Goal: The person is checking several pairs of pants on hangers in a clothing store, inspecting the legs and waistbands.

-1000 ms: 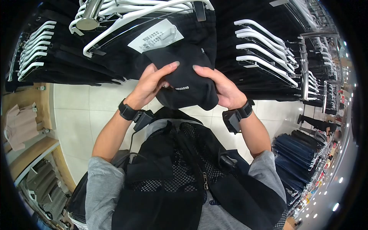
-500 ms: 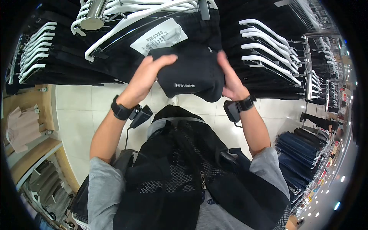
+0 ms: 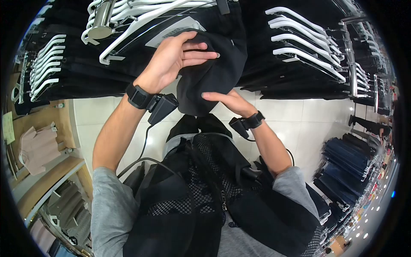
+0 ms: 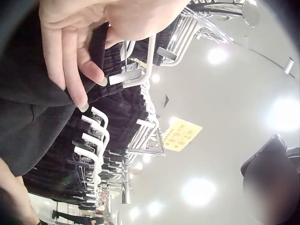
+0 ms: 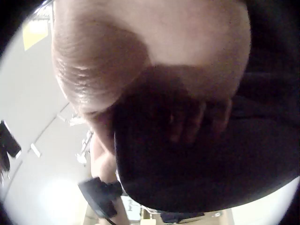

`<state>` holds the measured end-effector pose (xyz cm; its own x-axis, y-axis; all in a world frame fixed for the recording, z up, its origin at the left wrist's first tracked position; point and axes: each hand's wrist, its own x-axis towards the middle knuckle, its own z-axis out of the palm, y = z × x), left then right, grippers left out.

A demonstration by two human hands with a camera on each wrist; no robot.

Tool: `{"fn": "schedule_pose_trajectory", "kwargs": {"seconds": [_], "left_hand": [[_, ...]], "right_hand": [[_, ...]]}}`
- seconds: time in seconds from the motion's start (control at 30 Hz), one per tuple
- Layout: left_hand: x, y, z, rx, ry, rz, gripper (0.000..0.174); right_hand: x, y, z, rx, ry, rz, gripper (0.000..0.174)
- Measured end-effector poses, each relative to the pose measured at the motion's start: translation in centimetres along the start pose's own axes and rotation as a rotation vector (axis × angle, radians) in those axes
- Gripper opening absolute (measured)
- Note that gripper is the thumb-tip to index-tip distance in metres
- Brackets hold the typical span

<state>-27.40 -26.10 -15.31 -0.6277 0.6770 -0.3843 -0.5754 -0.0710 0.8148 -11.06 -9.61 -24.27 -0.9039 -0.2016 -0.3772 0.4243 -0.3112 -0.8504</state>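
Black pants (image 3: pixel 227 55) hang from a white clip hanger (image 3: pixel 132 35), with a white printed tag (image 3: pixel 155 41) near the top. My left hand (image 3: pixel 168 60) lies on the upper part of the cloth, its fingers fairly straight and spread. In the left wrist view a fold of the pants (image 4: pixel 97 44) passes between thumb and index finger. Lower down, my right hand (image 3: pixel 234 103) holds the hanging cloth, thumb on top and fingers behind. The right wrist view is dark, with those fingers (image 5: pixel 187 122) dimly visible against the cloth.
White hangers with black garments hang at left (image 3: pixel 48 66) and right (image 3: pixel 306 45). A round metal rail end (image 3: pixel 100 32) juts out at upper left. Folded jeans (image 3: pixel 346 154) are at right, a pink top (image 3: pixel 38 147) on a wooden shelf at left.
My left hand has turned from thumb on top to spread fingers. My right hand has come down and left from the cloth's right side. The white lettering has gone from view as the cloth shifted.
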Motion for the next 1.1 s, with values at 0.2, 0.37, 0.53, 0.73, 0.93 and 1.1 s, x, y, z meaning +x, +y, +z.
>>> {"fn": "schedule_pose_trajectory", "kwargs": {"seconds": [0.2,0.37,0.53,0.73,0.93,1.1], "left_hand": [[-0.3,0.4,-1.0,0.14,-0.014,-0.012,0.037],[-0.8,-0.5,-2.0,0.195,-0.077,-0.092,0.036],[-1.2,-0.9,-2.6,0.225,-0.144,-0.108,0.035],[-2.5,-2.0,-3.9,0.312,-0.244,-0.094,0.038],[-4.1,-2.0,-3.2,0.375,-0.247,-0.078,0.044],[-5.2,-2.6,-2.9,0.382,-0.202,-0.031,0.044]], "right_hand": [[-0.2,3.1,1.4,0.777,0.093,0.084,0.057],[-3.3,5.1,3.9,1.014,0.043,-0.01,0.071],[-7.3,5.5,6.3,0.633,0.186,0.079,0.07],[-9.7,6.2,6.7,0.85,0.059,0.09,0.06],[-12.3,5.2,8.8,0.943,-0.338,-0.2,0.095],[-16.9,4.0,8.4,0.895,-0.016,-0.078,0.091]]}}
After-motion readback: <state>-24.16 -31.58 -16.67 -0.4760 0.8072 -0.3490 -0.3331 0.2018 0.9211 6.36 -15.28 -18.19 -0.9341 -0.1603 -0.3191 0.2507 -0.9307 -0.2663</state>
